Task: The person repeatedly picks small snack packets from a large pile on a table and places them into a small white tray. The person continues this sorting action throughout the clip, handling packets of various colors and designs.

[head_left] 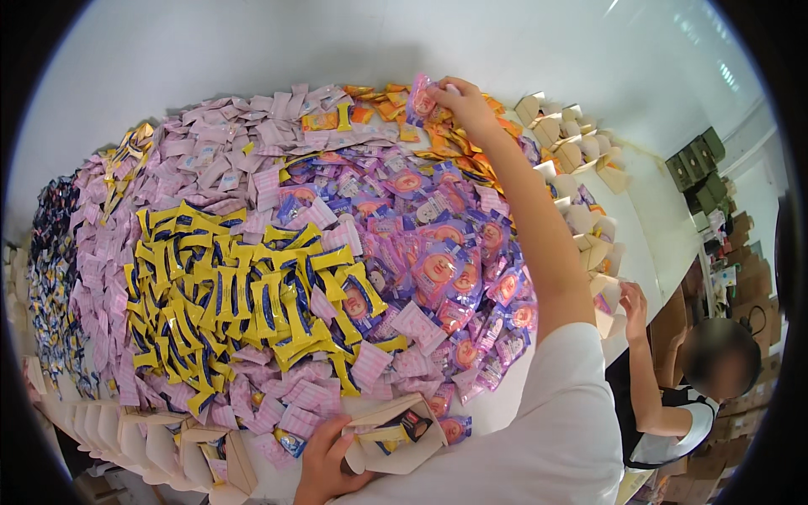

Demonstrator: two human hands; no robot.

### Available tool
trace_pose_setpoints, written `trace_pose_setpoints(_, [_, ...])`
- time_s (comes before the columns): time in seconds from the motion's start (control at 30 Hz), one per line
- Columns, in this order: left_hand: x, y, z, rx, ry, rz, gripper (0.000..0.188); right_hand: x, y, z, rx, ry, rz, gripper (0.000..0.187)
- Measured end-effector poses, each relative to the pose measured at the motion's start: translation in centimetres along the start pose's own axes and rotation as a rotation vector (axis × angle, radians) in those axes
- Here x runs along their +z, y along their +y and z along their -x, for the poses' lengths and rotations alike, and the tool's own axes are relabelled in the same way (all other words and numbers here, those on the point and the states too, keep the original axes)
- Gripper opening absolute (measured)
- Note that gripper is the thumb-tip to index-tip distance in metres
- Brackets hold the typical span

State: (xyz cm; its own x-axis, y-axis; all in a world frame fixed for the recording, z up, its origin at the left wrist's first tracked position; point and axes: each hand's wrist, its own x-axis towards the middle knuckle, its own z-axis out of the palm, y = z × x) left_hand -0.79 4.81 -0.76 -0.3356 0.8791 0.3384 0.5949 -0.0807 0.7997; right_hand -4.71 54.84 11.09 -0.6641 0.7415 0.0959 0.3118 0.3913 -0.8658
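Note:
My left hand (330, 465) grips a small open cardboard box (431, 439) at the near edge of the table. Inside that box lie a yellow packet (387, 438) and a dark one (414, 425). At the far side, my outstretched right hand (459, 103) pinches a purple-pink snack packet (420, 101) above orange packets (446, 139). A big heap of purple packets (438, 269) fills the middle, with yellow-and-blue packets (252, 286) to its left. Pale pink packets (210, 139) spread behind and around them.
Dark packets (52, 252) lie at the far left. Open cardboard boxes (147, 442) line the near left edge; more boxes (572, 143) line the right. A co-worker (673, 421) reaches a hand (633, 311) to the right-hand boxes. A white wall (278, 42) rises behind.

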Motion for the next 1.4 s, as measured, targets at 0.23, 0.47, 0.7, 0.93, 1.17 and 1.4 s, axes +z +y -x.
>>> trace_pose_setpoints(0.23, [-0.5, 0.1, 0.2, 0.065, 0.008, -0.064, 0.079, 2.2, -7.8, 18.4, 0.018, -0.248, -0.656, 0.02])
trace_pose_setpoints(0.47, [-0.4, 2.4, 2.3, -0.208, -0.011, 0.037, 0.085, 6.3, -10.0, 33.7, -0.694, -0.931, 0.444, 0.035])
trace_pose_setpoints(0.7, [0.2, 1.8, 3.6, -0.066, 0.109, 0.006, 0.1, 8.6, -8.8, 36.7, -0.525, -0.861, 0.386, 0.063])
trace_pose_setpoints(0.93, [-0.5, 2.8, 3.1, -0.049, 0.049, -0.085, 0.1, 7.6, -8.0, 38.1, -0.584, -0.648, 0.406, 0.047])
trace_pose_setpoints(1.17, [-0.6, 3.6, 2.9, -0.073, -0.011, -0.091, 0.1, 8.4, -5.1, 41.2, -0.964, -0.546, 0.593, 0.025])
trace_pose_setpoints(1.4, [-0.8, 6.3, 1.9, 0.017, 0.087, 0.02, 0.095, 3.1, -6.6, 42.5, -0.891, -0.449, 0.639, 0.02])
